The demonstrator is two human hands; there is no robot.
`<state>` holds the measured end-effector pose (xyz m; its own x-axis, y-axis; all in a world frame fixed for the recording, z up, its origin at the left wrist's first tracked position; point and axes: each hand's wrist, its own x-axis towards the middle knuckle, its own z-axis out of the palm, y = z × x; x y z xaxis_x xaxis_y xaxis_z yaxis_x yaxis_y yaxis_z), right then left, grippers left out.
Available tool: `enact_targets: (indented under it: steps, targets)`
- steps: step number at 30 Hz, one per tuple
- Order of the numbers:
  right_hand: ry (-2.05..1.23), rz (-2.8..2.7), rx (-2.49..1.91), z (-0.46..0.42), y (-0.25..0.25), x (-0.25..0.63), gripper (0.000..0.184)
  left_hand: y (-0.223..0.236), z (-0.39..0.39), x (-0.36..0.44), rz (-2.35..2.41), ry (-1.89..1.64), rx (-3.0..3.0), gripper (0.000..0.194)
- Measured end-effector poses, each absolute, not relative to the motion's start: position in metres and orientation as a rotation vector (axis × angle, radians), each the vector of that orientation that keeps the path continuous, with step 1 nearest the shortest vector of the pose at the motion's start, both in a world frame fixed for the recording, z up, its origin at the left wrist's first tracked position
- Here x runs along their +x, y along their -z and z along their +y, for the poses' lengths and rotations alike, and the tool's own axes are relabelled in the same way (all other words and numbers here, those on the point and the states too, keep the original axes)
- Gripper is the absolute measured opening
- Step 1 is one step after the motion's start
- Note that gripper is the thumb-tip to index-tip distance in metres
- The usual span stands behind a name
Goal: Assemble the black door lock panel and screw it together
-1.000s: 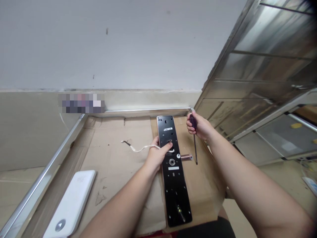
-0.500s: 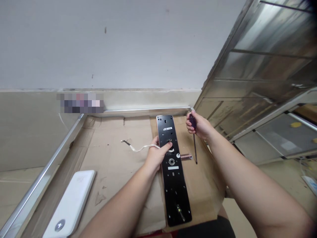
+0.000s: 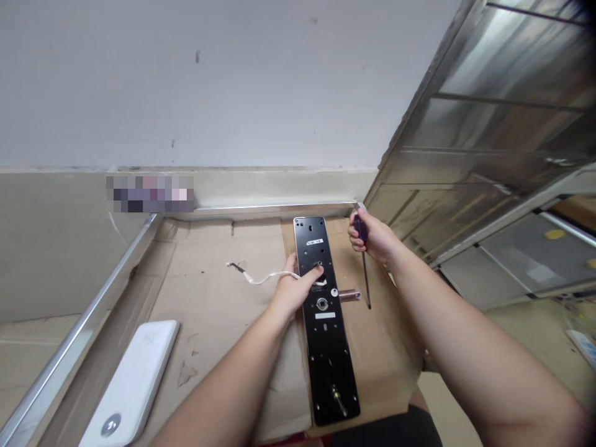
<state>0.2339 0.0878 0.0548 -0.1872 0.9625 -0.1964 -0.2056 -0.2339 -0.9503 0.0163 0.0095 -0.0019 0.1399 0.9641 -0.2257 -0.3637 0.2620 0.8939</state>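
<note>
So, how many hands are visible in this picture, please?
2. The left hand holds the black panel, thumb on its face; the right hand grips the screwdriver by its handle, right of the panel. The pixelated patch could hide something; I cannot tell.

The bare left forearm [image 3: 233, 369] slants up to the left hand [image 3: 292, 290], which grips with its thumb [image 3: 313, 275] laid on top. The bare right arm [image 3: 459, 316] reaches in from the lower right, the right hand [image 3: 372, 235] curled into a fist.
</note>
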Motion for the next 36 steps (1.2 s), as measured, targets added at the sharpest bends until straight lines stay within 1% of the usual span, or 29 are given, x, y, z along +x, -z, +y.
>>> enact_targets:
  steps: [3,16,21,27,36]
  targets:
    - [-1.593,-1.039,-1.110,0.088,-0.055,0.234,0.041,0.004,0.009,0.017,0.962,-1.134,0.758,0.063]
    - [-1.593,-1.050,-1.116,0.089,-0.052,0.233,0.041,0.015,0.011,0.018,0.915,-1.184,0.807,0.057]
    - [-1.595,-1.057,-1.118,0.089,-0.051,0.233,0.040,0.012,0.012,0.019,0.907,-1.186,0.809,0.054]
    - [-1.589,-1.069,-1.119,0.089,-0.051,0.233,0.040,0.007,0.011,0.020,0.892,-1.193,0.761,0.057]
    - [-1.589,-1.069,-1.113,0.089,-0.052,0.232,0.039,0.009,0.014,0.018,0.915,-1.158,0.834,0.054]
